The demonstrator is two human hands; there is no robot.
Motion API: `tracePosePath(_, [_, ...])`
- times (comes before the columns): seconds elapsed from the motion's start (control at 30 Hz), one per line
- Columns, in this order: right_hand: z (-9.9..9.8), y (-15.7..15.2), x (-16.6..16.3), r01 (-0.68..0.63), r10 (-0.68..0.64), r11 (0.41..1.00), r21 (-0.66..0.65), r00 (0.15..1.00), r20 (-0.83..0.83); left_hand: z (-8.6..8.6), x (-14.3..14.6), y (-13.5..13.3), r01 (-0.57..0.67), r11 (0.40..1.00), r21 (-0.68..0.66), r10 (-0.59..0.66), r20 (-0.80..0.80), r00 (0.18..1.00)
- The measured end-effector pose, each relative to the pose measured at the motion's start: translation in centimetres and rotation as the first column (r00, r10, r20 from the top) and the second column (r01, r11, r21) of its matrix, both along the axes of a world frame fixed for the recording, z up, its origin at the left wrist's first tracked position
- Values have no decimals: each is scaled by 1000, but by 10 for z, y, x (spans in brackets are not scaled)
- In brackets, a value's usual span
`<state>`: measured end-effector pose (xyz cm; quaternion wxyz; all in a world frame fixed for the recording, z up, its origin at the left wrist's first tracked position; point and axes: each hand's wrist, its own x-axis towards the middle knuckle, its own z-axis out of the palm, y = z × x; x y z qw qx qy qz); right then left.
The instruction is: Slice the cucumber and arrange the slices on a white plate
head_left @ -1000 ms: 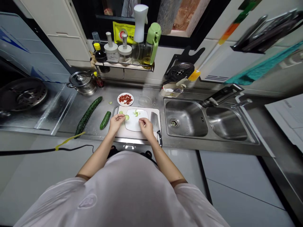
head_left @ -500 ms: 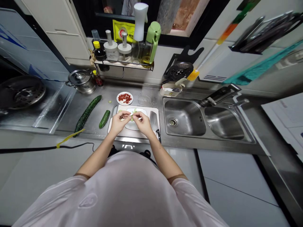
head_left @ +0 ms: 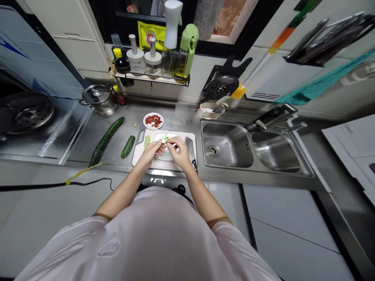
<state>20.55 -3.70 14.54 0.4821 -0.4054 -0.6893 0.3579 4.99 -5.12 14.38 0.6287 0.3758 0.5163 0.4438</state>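
My left hand (head_left: 151, 151) and my right hand (head_left: 177, 151) meet fingertip to fingertip over a white plate (head_left: 164, 156) on a white cutting board (head_left: 137, 152). Between them they pinch a thin cucumber slice (head_left: 164, 143). More cucumber slices (head_left: 166, 136) lie at the plate's far rim, and a short row of slices (head_left: 147, 140) rests on the board's left side. A knife (head_left: 191, 150) lies along the board's right edge beside my right hand.
A long cucumber (head_left: 106, 139) and a cut cucumber piece (head_left: 128, 146) lie left of the board. A small dish of red bits (head_left: 153, 120) stands behind it. A steel pot (head_left: 98, 98) stands at back left. The double sink (head_left: 252, 150) lies to the right.
My hands came together from the plate's sides, the left bringing a cucumber slice; both now pinch it over the plate.
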Motion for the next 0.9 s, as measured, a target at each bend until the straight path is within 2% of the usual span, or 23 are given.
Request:
tracePosePath(0.17, [-1, 1, 5, -11, 11, 1000, 12, 1000, 17, 5, 4, 5, -28, 999, 21, 27, 66, 997])
tracePosePath(0.3, [-3, 4, 7, 12, -12, 1000, -17, 1000, 28, 4, 5, 10, -48, 998, 46, 46, 47, 998])
tracePosePath(0.6, [-10, 12, 11, 50, -49, 998, -47, 999, 16, -7, 3, 23, -50, 992, 115, 52, -19, 998])
tracePosePath(0.9, [-34, 24, 23, 52, -41, 992, -118, 995, 93, -25, 11, 41, -39, 996, 83, 39, 9, 999])
